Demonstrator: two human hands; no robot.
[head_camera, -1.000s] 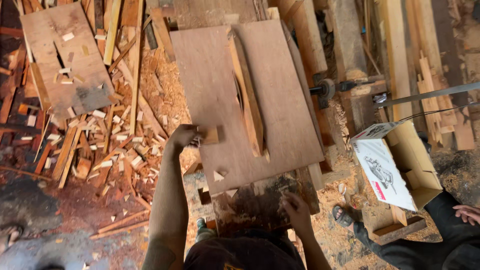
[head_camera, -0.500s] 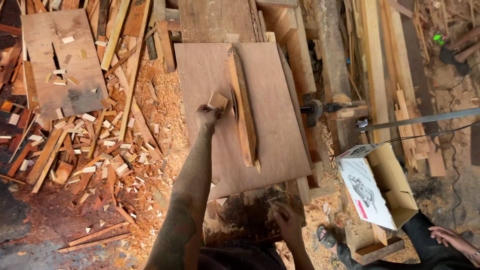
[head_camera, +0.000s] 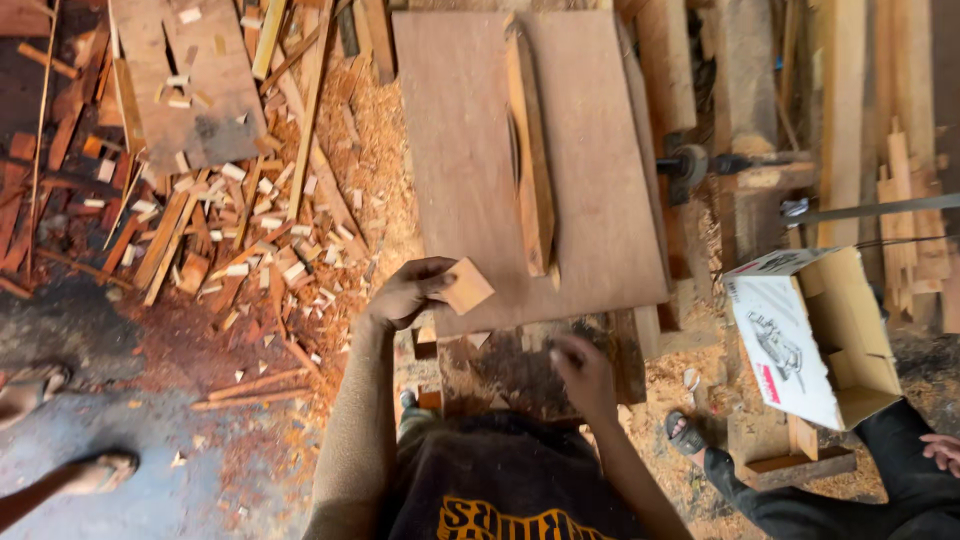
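Note:
My left hand (head_camera: 410, 292) holds a small square wooden block (head_camera: 465, 286) by its edge, just over the near left corner of the brown plywood saw table (head_camera: 600, 160). A long wooden fence strip (head_camera: 530, 150) lies along the table's middle beside the blade slot. My right hand (head_camera: 582, 372) hangs lower, below the table's near edge, over the dusty frame; it looks blurred, fingers bent, with nothing seen in it.
Offcuts and sawdust (head_camera: 240, 250) cover the floor to the left, beside a plywood sheet (head_camera: 185, 85). Planks (head_camera: 860, 100) are stacked at right. An open cardboard box (head_camera: 820, 335) sits at right near another person's leg and sandalled foot (head_camera: 690, 435). Another person's feet (head_camera: 40, 385) show at far left.
My left hand has drawn back from beside the fence strip to the table's near left corner, with the block still in it. My right hand stays low under the table edge.

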